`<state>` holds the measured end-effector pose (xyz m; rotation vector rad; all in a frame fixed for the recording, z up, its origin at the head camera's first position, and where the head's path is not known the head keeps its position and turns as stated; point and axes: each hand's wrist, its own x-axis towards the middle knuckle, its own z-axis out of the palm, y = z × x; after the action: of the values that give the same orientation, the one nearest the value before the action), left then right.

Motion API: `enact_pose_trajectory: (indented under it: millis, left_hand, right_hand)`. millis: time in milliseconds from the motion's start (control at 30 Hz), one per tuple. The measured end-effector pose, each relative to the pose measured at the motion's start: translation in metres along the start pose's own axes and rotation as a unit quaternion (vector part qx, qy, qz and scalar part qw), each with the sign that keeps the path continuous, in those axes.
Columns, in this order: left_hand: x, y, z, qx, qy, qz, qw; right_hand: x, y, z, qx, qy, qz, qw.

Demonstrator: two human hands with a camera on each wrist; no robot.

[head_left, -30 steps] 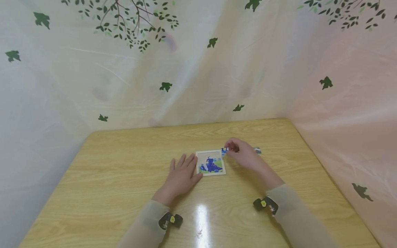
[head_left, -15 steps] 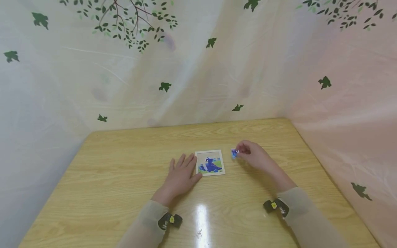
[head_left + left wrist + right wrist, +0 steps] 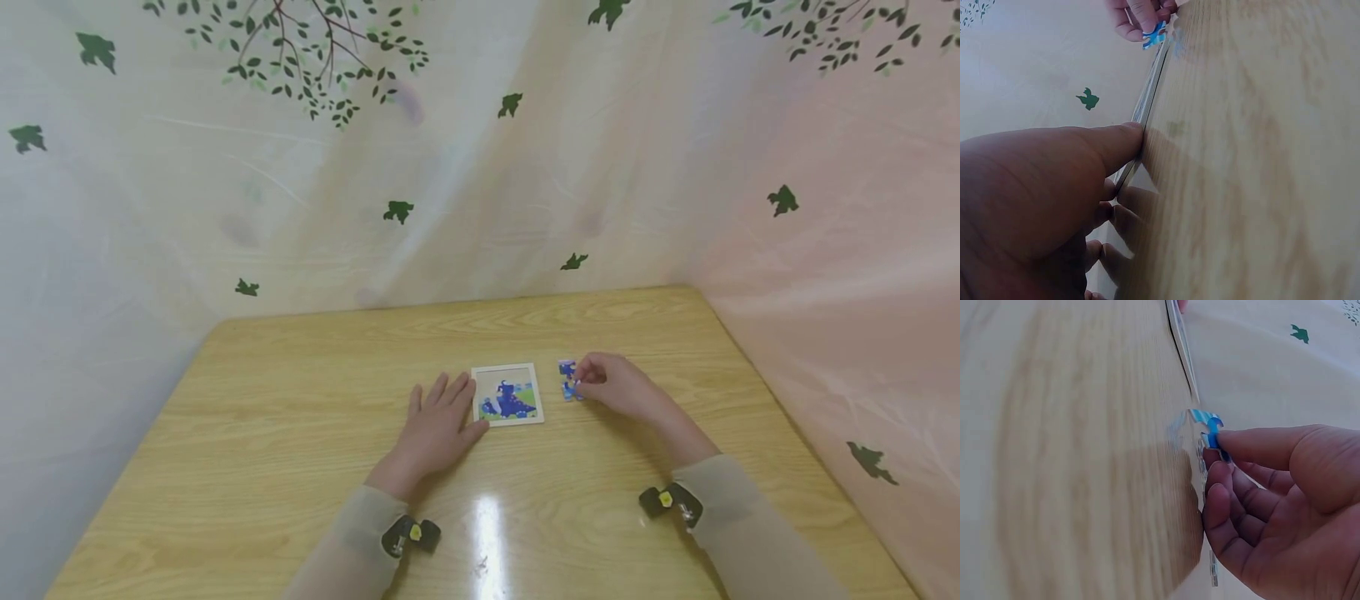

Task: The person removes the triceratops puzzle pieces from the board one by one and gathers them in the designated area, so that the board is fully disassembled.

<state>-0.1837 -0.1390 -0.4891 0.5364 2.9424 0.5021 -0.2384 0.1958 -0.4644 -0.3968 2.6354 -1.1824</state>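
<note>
Puzzle tray (image 3: 517, 422): square, flat, pale-rimmed, on glossy wood-grain table (image 3: 337, 375). My left hand (image 3: 437, 431), fingers spread straight, touches its left side. Right of tray, my right hand (image 3: 617, 387) pinches a thin, blue knobbed jigsaw piece (image 3: 1212, 427), second piece (image 3: 566, 367) just beside. Hands apart.
</note>
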Motion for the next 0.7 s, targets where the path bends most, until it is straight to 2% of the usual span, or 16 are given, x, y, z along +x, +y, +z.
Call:
enact_pose_trajectory:
  millis: [700]
  left_hand:
    - [-0.0009, 0.0013, 0.0009, 0.001, 0.003, 0.003, 1.0]
  right_hand:
    - [0.0002, 0.0013, 0.0053, -0.056, 0.009, 0.001, 0.9984]
